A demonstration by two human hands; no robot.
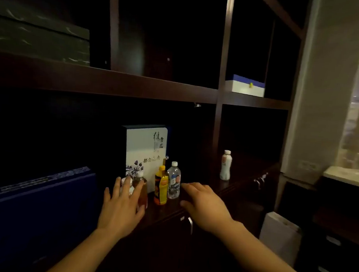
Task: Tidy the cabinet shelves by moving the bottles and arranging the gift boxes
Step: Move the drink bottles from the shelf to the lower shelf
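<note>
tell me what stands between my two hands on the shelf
In the head view, two upright bottles stand between the left hand and right hand: a yellow-labelled bottle and a clear water bottle.

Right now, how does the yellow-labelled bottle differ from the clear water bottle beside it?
The yellow-labelled bottle has a yellow cap and dark orange contents; the clear water bottle has a white cap and is see-through. The yellow-labelled bottle stands nearer the front edge of the shelf, the clear water bottle slightly further back, closer to the right hand. Both stand upright, capped, side by side.
</note>
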